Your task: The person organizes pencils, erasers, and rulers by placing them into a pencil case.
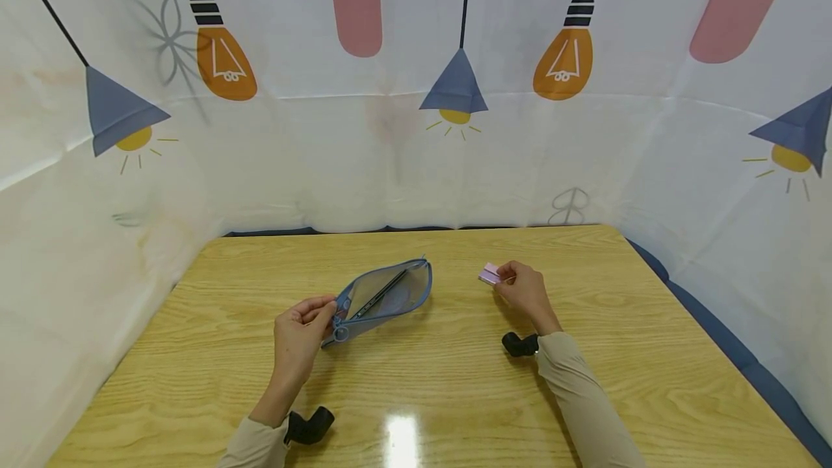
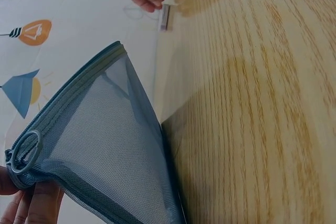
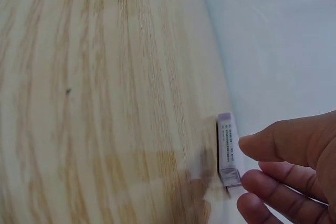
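My left hand pinches one end of a blue mesh zip pouch, beside its round zipper ring. The pouch's top gapes, and a dark slim pen-like stick lies inside it. To the right, my right hand is at a small lilac block on the table. In the right wrist view this block bears printed text and looks like a wrapped eraser. Thumb and fingers are spread apart beside it there; whether they touch it is hard to tell.
The wooden table has its far edge against a white curtain printed with lamps and bulbs. Black wrist-worn pieces stick out from both sleeves. A small dark speck marks the tabletop in the right wrist view.
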A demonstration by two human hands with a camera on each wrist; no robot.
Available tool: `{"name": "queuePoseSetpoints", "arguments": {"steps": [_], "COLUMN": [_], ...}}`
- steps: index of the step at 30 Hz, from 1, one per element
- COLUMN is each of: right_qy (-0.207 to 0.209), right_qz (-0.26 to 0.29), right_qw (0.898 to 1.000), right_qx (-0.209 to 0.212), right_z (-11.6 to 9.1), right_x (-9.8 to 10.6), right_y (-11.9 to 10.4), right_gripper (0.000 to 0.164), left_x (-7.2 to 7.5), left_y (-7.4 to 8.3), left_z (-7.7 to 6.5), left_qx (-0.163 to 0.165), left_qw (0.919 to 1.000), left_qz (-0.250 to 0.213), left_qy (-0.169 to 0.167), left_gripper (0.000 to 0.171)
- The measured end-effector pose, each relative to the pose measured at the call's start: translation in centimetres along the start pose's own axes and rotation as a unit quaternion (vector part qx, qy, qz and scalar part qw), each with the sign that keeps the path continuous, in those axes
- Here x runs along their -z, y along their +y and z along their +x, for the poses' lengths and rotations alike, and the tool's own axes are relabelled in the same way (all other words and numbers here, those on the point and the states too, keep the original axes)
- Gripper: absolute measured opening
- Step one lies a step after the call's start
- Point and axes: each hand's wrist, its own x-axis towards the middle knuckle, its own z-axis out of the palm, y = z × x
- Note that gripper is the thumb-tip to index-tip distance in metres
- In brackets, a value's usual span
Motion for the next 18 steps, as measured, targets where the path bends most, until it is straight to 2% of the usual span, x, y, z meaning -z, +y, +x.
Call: {"name": "queuePoseSetpoints", "arguments": {"steps": [6,18], "right_qy": [0.0,-0.005], "right_qz": [0.005,-0.021], "right_qw": [1.0,1.0], "right_qx": [0.008,-0.019], "right_z": [0.06,0.07], "right_x": [-0.12,-0.13], "right_y": [-0.17,-0.13], "right_gripper": [0.019,0.02], "left_x": [0.02,0.05], "left_y": [0.12,0.2], "left_z": [0.01,0.02], "left_qx": [0.013,0.016], "left_qw": [0.9999,0.9999], "left_qz": [0.0,-0.006], "left_qy": [0.001,-0.002], "left_gripper": [0.019,0.021]}}
